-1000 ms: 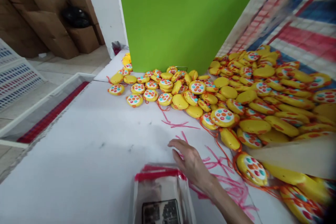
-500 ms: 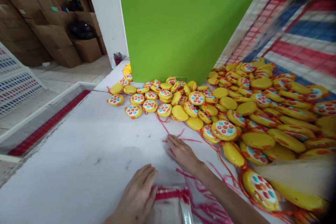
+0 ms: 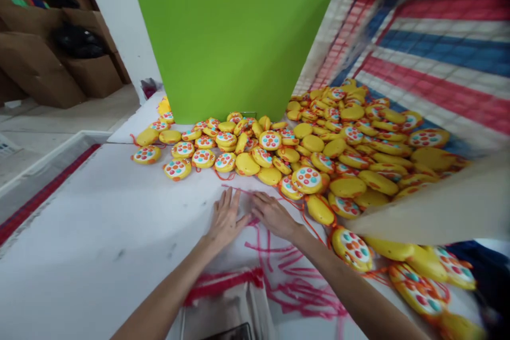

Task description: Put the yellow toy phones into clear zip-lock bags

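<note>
My left hand (image 3: 226, 219) lies palm down on the white tabletop, its fingers spread. Close beside it, my right hand (image 3: 274, 214) rests with fingers stretched out over thin pink strips (image 3: 255, 220). Neither hand visibly grips anything. More loose pink strips (image 3: 308, 295) lie under and beside my right forearm. A clear plastic bag with a red edge (image 3: 225, 282) is between my forearms, partly cut off by the frame. Yellow animal-shaped toys (image 3: 308, 179) with coloured dots and orange cords lie just beyond and right of my hands.
Behind the toys stands a green panel (image 3: 239, 37). To the right, a large heap of the same toys rests against striped sheeting (image 3: 430, 69), and a blurred pale sheet (image 3: 438, 207) juts in. A white-rimmed bin (image 3: 51, 162) adjoins the table's left edge; cartons (image 3: 35, 69) stand behind.
My left hand has moved forward from beside the plastic bag to the strips next to my right hand, its fingers spreading. The view has shifted to the right.
</note>
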